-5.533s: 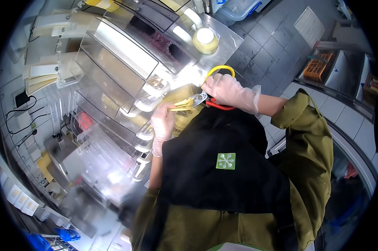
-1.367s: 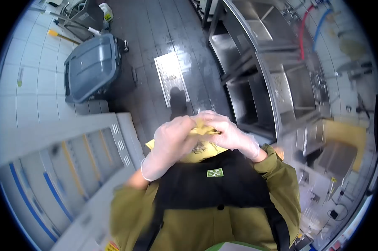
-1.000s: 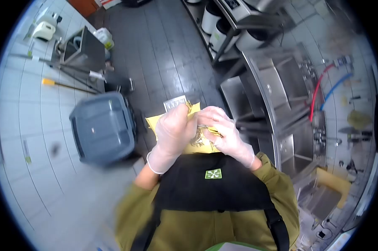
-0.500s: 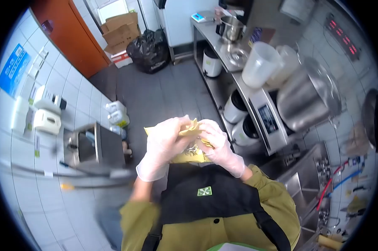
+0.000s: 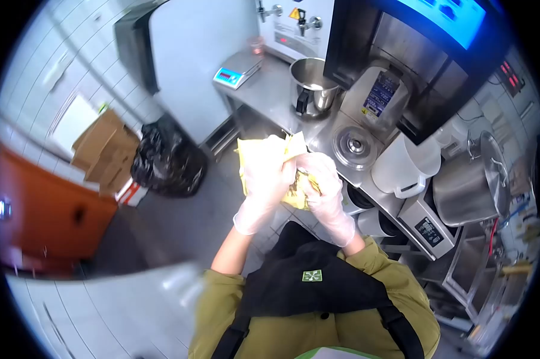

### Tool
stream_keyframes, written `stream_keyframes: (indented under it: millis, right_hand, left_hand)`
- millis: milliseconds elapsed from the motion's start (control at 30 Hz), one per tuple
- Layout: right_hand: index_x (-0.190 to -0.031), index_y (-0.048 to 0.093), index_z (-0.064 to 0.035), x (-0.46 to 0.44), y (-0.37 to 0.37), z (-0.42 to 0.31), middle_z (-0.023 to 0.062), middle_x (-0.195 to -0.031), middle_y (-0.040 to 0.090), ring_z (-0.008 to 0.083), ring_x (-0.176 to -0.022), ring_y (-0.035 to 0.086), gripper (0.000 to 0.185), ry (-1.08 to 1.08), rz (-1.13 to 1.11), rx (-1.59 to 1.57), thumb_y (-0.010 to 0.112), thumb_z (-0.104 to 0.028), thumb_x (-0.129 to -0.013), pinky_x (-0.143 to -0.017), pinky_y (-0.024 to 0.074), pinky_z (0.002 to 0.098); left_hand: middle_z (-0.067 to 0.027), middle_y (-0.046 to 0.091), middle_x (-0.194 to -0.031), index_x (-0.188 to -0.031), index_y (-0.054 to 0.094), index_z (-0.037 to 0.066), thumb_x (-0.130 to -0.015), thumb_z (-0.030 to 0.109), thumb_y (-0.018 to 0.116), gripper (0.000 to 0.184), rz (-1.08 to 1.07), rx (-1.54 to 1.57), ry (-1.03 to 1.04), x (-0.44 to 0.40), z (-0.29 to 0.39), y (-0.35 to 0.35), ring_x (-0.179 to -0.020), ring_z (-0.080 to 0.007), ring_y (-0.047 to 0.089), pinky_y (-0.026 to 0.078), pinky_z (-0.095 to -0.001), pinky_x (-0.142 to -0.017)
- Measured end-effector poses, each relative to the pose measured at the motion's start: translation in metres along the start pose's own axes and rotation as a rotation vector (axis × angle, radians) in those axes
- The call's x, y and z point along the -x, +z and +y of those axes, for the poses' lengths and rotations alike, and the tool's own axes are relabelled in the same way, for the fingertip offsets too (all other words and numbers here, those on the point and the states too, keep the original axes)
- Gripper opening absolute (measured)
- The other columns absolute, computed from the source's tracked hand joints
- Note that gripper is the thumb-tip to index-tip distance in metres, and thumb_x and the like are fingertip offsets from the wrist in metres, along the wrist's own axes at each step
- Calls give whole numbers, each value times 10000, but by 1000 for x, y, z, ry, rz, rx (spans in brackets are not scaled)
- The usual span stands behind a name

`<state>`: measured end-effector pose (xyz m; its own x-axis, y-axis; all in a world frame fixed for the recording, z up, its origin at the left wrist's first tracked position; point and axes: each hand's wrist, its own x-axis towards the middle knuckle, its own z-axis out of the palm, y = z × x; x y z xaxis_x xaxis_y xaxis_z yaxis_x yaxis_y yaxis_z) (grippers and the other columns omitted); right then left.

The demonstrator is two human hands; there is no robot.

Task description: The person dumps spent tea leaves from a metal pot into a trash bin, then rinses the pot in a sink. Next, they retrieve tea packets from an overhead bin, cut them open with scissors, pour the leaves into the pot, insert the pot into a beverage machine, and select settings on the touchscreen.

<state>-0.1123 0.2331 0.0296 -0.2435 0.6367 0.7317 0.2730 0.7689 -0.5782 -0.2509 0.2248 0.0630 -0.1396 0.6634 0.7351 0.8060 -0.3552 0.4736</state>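
A crinkled yellow packet [image 5: 295,147] with dark print is held up in front of my chest. Its upper edge is raised and uneven; what is inside cannot be seen. My left hand [image 5: 266,186], in a clear glove, is closed around the packet's left side. Gripping the right side is my right hand [image 5: 321,188], also gloved, with its fingers bent over the film. Both hands are close together above the floor, near the steel counter [image 5: 270,99].
On the counter are a digital scale [image 5: 237,70], a metal jug [image 5: 312,87], a machine [image 5: 374,96], a white plastic pitcher [image 5: 404,164] and a large steel pot [image 5: 470,179]. A black garbage bag [image 5: 168,158] and cardboard box [image 5: 105,146] sit at left.
My view has turned toward the counter, which now lies closer and just beyond my hands. Both hands still hold the yellow packet, now higher in view.
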Motion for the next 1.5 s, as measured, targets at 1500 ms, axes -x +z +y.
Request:
stream_keyframes:
  millis: [1500]
  right_hand:
    - [-1015,680,-79,-256,231,200,61,-1048,652,311,-989,568,452,553,584,1049,682,25,-575,-811,502,374]
  left_hand:
    - [24,422,-582,-865,499,67,-1026,314,355,328,-802,1581,-936,-357,-283,294,-491,-80,379,332,-247,-500]
